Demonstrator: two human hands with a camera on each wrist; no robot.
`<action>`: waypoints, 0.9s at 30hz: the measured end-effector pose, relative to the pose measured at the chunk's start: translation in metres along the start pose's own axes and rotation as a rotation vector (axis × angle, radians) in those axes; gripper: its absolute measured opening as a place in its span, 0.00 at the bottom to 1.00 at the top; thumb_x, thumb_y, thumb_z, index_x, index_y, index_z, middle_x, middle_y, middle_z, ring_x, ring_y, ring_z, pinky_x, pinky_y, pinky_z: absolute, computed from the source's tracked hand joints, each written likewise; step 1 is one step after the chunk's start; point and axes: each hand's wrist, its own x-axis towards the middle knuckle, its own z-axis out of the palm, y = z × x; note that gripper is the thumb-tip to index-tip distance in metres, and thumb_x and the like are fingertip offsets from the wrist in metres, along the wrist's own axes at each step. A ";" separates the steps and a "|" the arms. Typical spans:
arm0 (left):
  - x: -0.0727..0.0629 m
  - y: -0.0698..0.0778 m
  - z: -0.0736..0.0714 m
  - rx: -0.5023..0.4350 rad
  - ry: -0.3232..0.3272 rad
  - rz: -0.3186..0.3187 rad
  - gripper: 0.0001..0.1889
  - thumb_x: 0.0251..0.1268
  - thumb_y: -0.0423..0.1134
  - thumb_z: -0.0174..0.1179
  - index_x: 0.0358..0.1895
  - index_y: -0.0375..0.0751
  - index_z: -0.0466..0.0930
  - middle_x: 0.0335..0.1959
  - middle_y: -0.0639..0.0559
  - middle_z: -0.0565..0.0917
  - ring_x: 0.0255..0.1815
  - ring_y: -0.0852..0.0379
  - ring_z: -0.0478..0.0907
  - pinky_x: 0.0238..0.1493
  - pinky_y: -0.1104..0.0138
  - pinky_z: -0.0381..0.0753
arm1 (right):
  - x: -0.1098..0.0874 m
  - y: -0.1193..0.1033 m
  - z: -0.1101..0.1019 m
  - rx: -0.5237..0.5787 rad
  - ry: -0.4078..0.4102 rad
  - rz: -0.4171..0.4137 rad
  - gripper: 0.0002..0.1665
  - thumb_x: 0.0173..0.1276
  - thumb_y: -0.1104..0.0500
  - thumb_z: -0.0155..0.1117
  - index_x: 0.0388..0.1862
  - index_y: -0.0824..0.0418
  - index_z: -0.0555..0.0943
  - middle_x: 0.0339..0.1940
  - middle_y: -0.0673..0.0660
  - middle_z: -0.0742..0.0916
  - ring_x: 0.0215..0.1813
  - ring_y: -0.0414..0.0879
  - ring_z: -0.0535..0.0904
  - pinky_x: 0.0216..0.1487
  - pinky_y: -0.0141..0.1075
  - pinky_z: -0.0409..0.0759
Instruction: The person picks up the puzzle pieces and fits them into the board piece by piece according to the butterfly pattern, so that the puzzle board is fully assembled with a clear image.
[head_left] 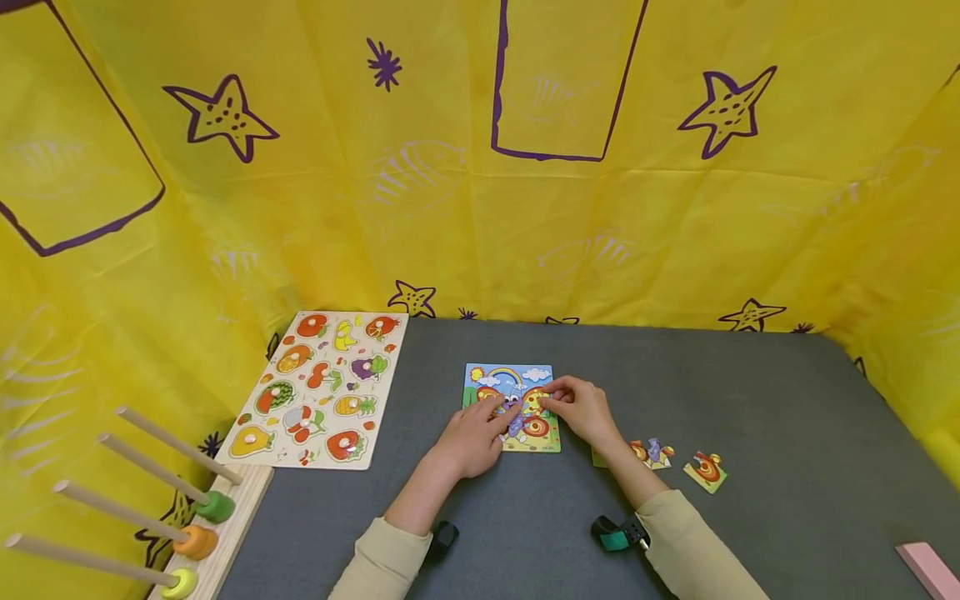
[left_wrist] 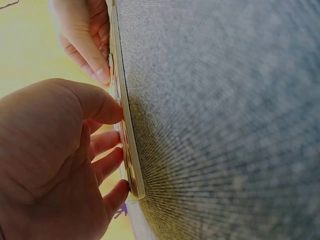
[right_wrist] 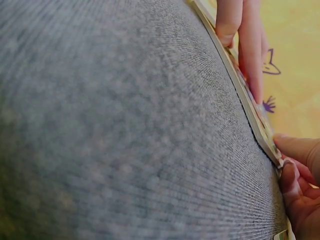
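A small butterfly jigsaw puzzle (head_left: pixel 542 443) with a rainbow and sun lies flat on the dark table. My left hand (head_left: pixel 472 437) rests across its left and middle part, fingers stretched, the tips touching the surface. At the puzzle's upper right edge, my right hand (head_left: pixel 583 408) pinches a puzzle piece between thumb and fingers; the piece is mostly hidden. In the right wrist view, the right thumb (right_wrist: pixel 297 149) lies over the puzzle's edge. The left wrist view shows the left fingertips (left_wrist: pixel 117 192) against the puzzle's thin side.
Loose puzzle pieces (head_left: pixel 705 472) lie right of the puzzle, some partly behind the right forearm. A fruit peg board (head_left: pixel 348 429) sits on the left, beside a wooden rack (head_left: pixel 251 492) with upright rods and coloured rings. A pink block (head_left: pixel 928 568) is at the lower right.
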 end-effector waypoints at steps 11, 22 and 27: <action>0.000 -0.002 0.002 -0.009 0.029 0.023 0.27 0.71 0.36 0.48 0.73 0.48 0.65 0.72 0.43 0.64 0.71 0.45 0.62 0.64 0.46 0.65 | 0.002 0.002 0.002 -0.030 0.002 -0.014 0.09 0.59 0.58 0.75 0.36 0.60 0.85 0.25 0.49 0.80 0.27 0.40 0.74 0.30 0.32 0.70; 0.001 -0.001 0.003 0.011 0.003 -0.013 0.27 0.73 0.38 0.49 0.74 0.50 0.64 0.73 0.47 0.63 0.72 0.46 0.61 0.66 0.47 0.63 | 0.003 0.003 -0.008 -0.040 -0.147 -0.030 0.09 0.60 0.58 0.73 0.39 0.59 0.86 0.31 0.52 0.79 0.32 0.43 0.72 0.35 0.36 0.71; 0.000 0.001 0.000 0.012 0.002 -0.011 0.27 0.72 0.38 0.49 0.74 0.50 0.64 0.73 0.46 0.63 0.72 0.46 0.61 0.66 0.47 0.63 | 0.004 0.004 -0.013 -0.022 -0.199 -0.026 0.13 0.58 0.57 0.75 0.41 0.60 0.85 0.32 0.52 0.79 0.33 0.44 0.71 0.37 0.36 0.70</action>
